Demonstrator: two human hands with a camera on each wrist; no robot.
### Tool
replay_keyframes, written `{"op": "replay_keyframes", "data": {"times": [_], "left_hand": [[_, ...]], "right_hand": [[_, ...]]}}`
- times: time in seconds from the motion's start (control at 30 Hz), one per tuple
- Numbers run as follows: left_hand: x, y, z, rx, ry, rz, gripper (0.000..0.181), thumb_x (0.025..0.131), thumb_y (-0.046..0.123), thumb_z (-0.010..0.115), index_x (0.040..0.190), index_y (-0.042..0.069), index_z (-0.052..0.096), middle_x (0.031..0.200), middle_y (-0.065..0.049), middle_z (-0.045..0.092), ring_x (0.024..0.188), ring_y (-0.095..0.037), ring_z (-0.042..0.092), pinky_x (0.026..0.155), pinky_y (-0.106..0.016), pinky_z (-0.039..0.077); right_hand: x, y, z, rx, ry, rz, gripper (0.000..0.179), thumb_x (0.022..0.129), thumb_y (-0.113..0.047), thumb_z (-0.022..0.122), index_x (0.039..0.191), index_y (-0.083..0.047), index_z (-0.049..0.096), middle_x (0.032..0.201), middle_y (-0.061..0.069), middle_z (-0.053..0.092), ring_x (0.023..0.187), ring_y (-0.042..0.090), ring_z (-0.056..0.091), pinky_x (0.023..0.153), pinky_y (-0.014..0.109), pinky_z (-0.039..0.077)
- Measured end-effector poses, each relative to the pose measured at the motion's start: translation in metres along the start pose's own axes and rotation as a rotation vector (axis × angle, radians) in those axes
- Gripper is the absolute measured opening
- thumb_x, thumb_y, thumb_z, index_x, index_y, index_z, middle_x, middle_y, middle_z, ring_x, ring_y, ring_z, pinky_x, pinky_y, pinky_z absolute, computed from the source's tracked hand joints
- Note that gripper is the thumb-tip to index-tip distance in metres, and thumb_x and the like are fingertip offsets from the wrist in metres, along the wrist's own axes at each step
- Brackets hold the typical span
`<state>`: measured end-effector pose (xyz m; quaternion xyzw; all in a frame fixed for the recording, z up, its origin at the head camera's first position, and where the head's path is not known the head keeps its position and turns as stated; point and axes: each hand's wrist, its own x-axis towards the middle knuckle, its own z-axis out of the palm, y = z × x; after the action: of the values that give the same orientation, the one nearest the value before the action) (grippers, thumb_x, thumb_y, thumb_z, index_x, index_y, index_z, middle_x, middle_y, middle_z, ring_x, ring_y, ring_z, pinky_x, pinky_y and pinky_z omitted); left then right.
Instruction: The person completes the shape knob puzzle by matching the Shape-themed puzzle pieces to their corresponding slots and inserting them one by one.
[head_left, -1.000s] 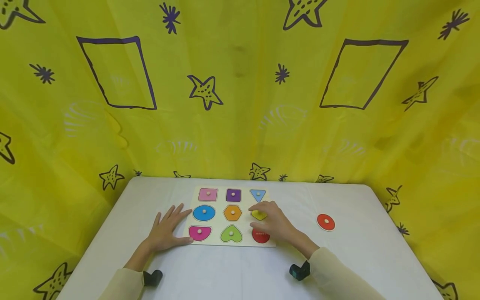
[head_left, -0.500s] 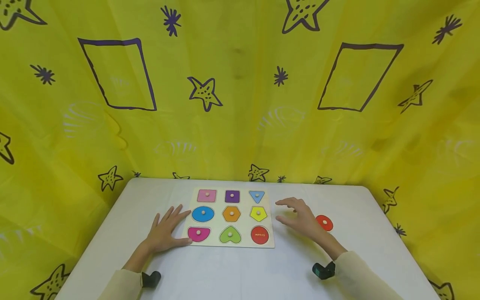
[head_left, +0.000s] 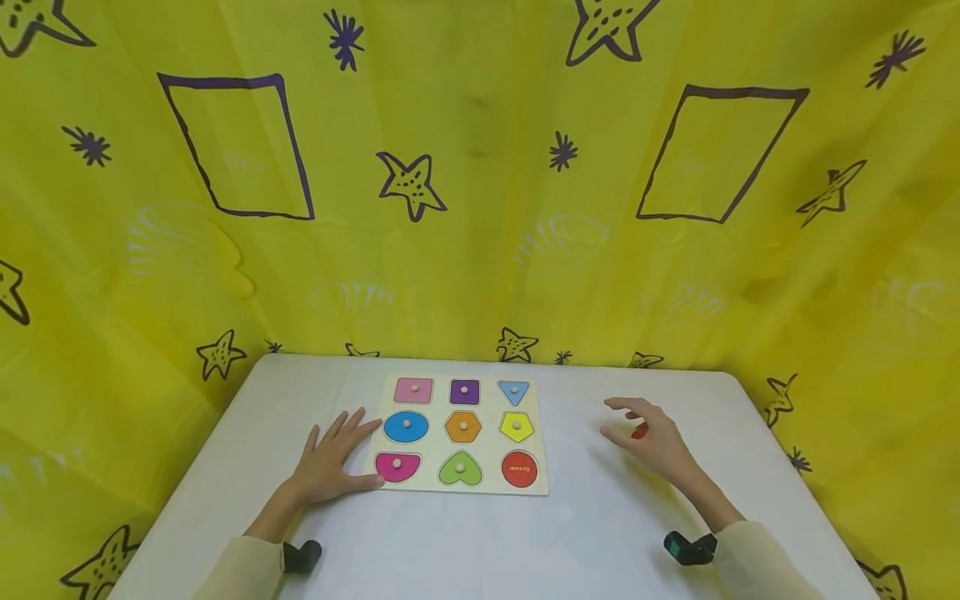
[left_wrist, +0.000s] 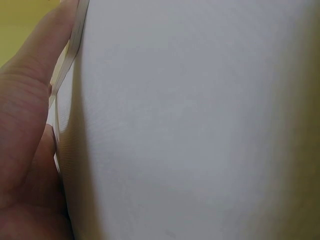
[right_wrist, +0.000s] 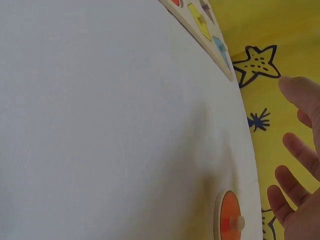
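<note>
A wooden knob puzzle board (head_left: 491, 485) lies flat on the table. Set in it are pieces such as a green heart (head_left: 460, 473), a yellow pentagon (head_left: 517, 430) and a blue oval (head_left: 407, 433). Its near right corner shows a bare red round recess (head_left: 520, 469) with a printed word. My left hand (head_left: 326, 467) rests at the board's left edge, fingers spread, thumb on its near left corner. My right hand (head_left: 656, 442) hovers with parted fingers over the red round puzzle piece (right_wrist: 230, 217), mostly hidden in the head view; its knob shows in the right wrist view.
The table (head_left: 480, 542) has a white cover. A yellow curtain (head_left: 480, 250) with drawn stars hangs behind it and along both sides. Dark wrist cameras sit on the left wrist (head_left: 302, 557) and the right wrist (head_left: 690, 548).
My right hand has moved right, off the board's right side and across to the red round piece, uncovering the yellow pentagon and the red recess. The left hand has stayed put.
</note>
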<state>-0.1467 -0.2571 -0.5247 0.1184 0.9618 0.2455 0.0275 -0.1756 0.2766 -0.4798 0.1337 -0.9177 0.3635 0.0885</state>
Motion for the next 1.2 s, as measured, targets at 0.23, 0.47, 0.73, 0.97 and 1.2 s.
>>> {"op": "replay_keyframes", "data": {"times": [0.23,0.47,0.73,0.97,1.2], "left_hand": [[0.000,0.003,-0.002,0.005,-0.011,-0.006,0.098,0.074,0.062,0.082,0.156,0.021,0.046,0.166,-0.020,0.028,0.153,-0.049,0.012,0.115,-0.076,-0.005],[0.000,0.003,-0.002,0.003,-0.008,-0.002,0.098,0.074,0.062,0.082,0.156,0.021,0.046,0.166,-0.020,0.028,0.153,-0.049,0.013,0.115,-0.077,-0.005],[0.000,0.004,-0.004,0.014,-0.005,-0.003,0.097,0.075,0.061,0.081,0.156,0.020,0.046,0.166,-0.020,0.029,0.153,-0.049,0.014,0.115,-0.077,-0.003],[0.000,0.003,-0.003,0.015,-0.011,-0.004,0.097,0.075,0.062,0.081,0.156,0.021,0.046,0.166,-0.020,0.030,0.153,-0.048,0.014,0.115,-0.077,-0.003],[0.001,0.001,-0.002,0.014,-0.012,-0.003,0.097,0.075,0.062,0.081,0.156,0.022,0.045,0.166,-0.019,0.029,0.153,-0.048,0.012,0.115,-0.077,-0.004]], "right_hand": [[-0.013,0.017,-0.017,0.011,-0.012,0.083,0.049,0.092,-0.028,0.080,0.135,-0.010,0.064,0.131,0.018,0.064,0.112,0.040,0.058,0.086,0.051,0.056],[-0.023,0.036,-0.026,-0.004,-0.018,0.140,0.053,0.094,-0.032,0.078,0.139,-0.010,0.061,0.135,0.018,0.062,0.114,0.038,0.058,0.088,0.048,0.054],[-0.031,0.051,-0.028,-0.027,-0.029,0.162,0.054,0.094,-0.031,0.077,0.139,-0.007,0.060,0.133,0.022,0.062,0.112,0.040,0.061,0.087,0.040,0.055],[-0.034,0.061,-0.026,-0.029,-0.045,0.204,0.058,0.093,-0.035,0.078,0.140,-0.008,0.060,0.133,0.021,0.064,0.115,0.038,0.060,0.091,0.032,0.053],[-0.036,0.064,-0.022,-0.035,-0.046,0.201,0.053,0.093,-0.033,0.078,0.135,-0.006,0.063,0.133,0.023,0.062,0.115,0.041,0.057,0.097,0.058,0.049]]}}
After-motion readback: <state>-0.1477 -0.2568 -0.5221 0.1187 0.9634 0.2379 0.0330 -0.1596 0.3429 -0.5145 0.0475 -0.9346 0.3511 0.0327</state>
